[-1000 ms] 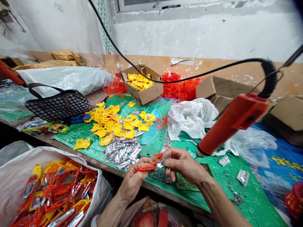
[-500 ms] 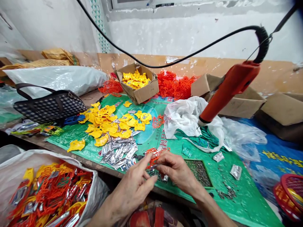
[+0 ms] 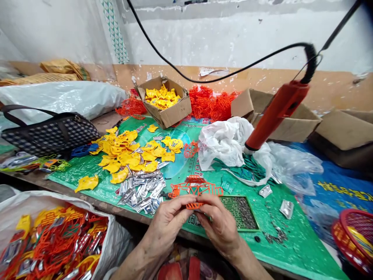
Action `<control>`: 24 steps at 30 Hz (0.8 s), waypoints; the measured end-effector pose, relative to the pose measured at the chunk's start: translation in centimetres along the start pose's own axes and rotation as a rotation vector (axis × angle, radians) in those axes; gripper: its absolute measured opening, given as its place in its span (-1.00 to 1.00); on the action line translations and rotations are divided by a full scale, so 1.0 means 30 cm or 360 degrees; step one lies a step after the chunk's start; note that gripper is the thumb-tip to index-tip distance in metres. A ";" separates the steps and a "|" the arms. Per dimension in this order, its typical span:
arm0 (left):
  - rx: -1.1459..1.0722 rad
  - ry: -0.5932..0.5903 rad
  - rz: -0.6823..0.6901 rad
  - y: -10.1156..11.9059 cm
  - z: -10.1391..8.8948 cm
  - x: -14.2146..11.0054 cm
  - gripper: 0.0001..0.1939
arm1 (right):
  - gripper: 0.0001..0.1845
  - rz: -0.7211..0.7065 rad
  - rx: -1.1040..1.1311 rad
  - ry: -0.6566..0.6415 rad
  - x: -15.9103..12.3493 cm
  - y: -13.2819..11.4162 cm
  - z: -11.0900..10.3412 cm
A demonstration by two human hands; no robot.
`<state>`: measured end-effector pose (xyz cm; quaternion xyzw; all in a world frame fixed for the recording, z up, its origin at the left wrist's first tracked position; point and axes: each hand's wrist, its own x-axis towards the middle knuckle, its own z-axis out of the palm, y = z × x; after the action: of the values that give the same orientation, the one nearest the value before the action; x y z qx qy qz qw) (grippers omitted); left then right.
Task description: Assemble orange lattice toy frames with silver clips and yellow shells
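Observation:
Between my two hands is an orange plastic lattice frame [image 3: 201, 189], held over the near edge of the table. My left hand [image 3: 171, 217] pinches its lower left part, fingers closed. From the other side my right hand [image 3: 218, 219] grips it too, thumb and fingers pressed together near the middle. The fingertips hide part of the frame. Just beyond my left hand lies a heap of shiny metal pieces [image 3: 144, 190], with yellow plastic parts [image 3: 125, 151] piled behind it. A green tray of small screws [image 3: 244, 212] sits beside my right hand.
An orange electric screwdriver [image 3: 275, 116] hangs on a black cable at right. A white sack [image 3: 112, 237] of orange and yellow parts stands at lower left. Behind are a cardboard box [image 3: 175, 112], a white plastic bag [image 3: 223, 144] and a checked bag [image 3: 49, 134]. A red basket [image 3: 354, 237] is far right.
The orange frame has turned and now shows its long lattice side above my fingers. My hands have come closer together, both pinching it. The view has shifted slightly to the right.

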<state>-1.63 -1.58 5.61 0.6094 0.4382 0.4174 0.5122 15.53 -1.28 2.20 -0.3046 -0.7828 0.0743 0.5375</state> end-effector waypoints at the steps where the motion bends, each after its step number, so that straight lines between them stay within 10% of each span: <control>1: -0.0001 0.0036 0.0024 -0.002 0.003 -0.004 -0.77 | -0.75 0.0004 -0.0065 0.0082 -0.003 -0.002 -0.001; 15: 0.0395 0.0109 0.0704 -0.034 0.005 -0.042 -0.59 | -0.78 0.0046 -0.0248 0.0182 -0.025 -0.042 -0.055; 24: 0.0525 0.0054 0.0617 -0.038 0.004 -0.040 -0.63 | -0.73 0.0167 -0.0084 0.0191 -0.027 -0.047 -0.038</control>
<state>-1.97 -2.67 4.40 0.7503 0.3837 0.4408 0.3090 16.16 -3.11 2.66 -0.3631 -0.7339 0.0635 0.5706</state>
